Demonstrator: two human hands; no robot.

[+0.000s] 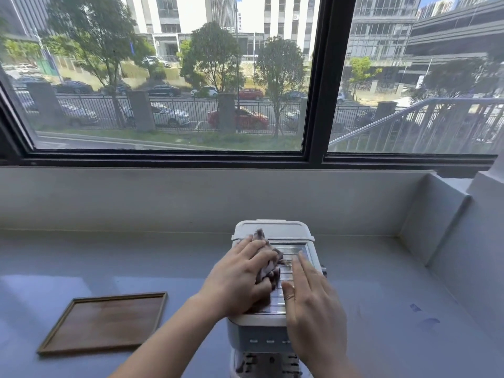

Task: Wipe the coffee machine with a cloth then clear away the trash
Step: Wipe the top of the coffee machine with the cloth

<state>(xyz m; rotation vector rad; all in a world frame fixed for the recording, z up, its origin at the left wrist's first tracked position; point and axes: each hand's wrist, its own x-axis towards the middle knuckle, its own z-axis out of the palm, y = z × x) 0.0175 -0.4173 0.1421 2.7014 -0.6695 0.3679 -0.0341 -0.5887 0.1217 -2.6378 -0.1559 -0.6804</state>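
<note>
Your left hand (240, 276) is closed around a crumpled, dark-patterned cloth (268, 264) and presses it onto the ribbed metal top of the coffee machine (272, 327), while your right hand (311, 304) lies flat and open beside it, fingers spread, holding nothing and steadying the machine. The machine stands on the pale grey counter (381, 282) below the window, near its front edge, with a wooden tray (105, 321) well apart on your left.

Both hands bear down on the top, so a hard sideways stroke could probably slide or tip the machine toward you. The loose folds of the cloth could catch in the slots of the metal plate. No trash shows in this view, so the second step may be missed if you don't look around.

The machine looks compact: a pale body, a lidded section at the back, a row of small buttons on the front, and a slotted drip tray at the bottom edge of the view.
</note>
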